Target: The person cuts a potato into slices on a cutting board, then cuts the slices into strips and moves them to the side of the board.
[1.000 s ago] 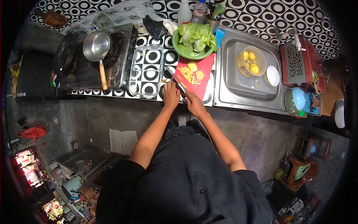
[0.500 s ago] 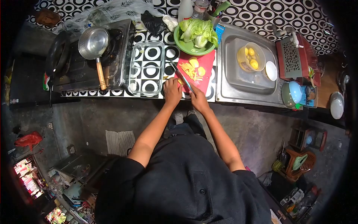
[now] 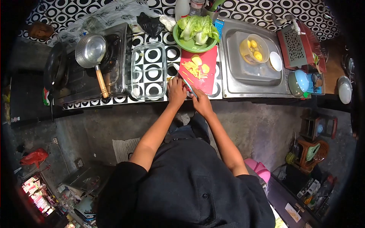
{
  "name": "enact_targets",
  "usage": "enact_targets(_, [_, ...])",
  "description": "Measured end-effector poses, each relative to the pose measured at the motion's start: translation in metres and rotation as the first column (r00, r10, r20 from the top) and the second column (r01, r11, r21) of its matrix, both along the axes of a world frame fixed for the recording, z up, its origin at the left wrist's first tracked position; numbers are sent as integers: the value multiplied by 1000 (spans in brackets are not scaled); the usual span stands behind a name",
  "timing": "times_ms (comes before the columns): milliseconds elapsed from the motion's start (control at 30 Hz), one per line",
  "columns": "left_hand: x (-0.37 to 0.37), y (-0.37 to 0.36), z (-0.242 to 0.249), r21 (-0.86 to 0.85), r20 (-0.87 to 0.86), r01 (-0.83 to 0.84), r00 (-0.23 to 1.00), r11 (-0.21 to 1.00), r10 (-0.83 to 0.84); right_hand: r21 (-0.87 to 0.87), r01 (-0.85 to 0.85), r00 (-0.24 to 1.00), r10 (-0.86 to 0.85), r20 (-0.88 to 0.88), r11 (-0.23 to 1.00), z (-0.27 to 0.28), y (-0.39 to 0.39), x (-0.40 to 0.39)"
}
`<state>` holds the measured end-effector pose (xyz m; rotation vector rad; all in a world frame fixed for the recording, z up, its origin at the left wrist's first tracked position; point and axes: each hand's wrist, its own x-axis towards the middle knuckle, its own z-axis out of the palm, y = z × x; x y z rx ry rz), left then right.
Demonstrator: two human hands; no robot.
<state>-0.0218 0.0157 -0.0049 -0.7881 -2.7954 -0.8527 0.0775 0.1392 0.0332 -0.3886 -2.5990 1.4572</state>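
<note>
A knife (image 3: 188, 84) with a pale blue blade is in my right hand (image 3: 201, 102), its fingers wrapped round the handle. The blade slants up and left beside the fingertips of my left hand (image 3: 176, 93). That hand is closed and pressed down at the lower left of the red cutting board (image 3: 209, 84), on a yellow potato piece that is mostly hidden. Thin yellow potato strips (image 3: 192, 70) lie in a loose pile on the board. Beyond them are potato slices (image 3: 196, 60). A green bowl (image 3: 180, 45) with leafy lettuce (image 3: 197, 30) stands behind the board.
Left of the board stands a divided glass dish (image 3: 149, 71). Further left, a saucepan (image 3: 90, 50) rests on the stove (image 3: 68, 85). On the right, the sink (image 3: 232, 85) holds a plastic bowl (image 3: 244, 51) with whole potatoes (image 3: 258, 56) and a white lid (image 3: 275, 61).
The knife has come down and left, its blade now closer to my left fingertips. The view has shifted slightly. Both hands keep their hold.
</note>
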Motion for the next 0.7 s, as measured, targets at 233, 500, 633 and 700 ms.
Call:
enact_targets(233, [-3, -2, 1, 21, 32, 33, 999, 999, -33, -30, 48, 998, -49, -39, 998, -5, -4, 3])
enact_targets(500, [-4, -3, -1, 36, 35, 43, 998, 998, -44, -10, 74, 990, -75, -120, 997, -6, -10, 5])
enact_targets(633, [-6, -5, -3, -11, 26, 53, 998, 999, -52, 4, 93, 995, -93, -42, 996, -3, -14, 10])
enact_targets(700, [-6, -4, -3, -16, 15, 51, 999, 999, -50, 34, 81, 993, -78, -88, 996, -4, -15, 9])
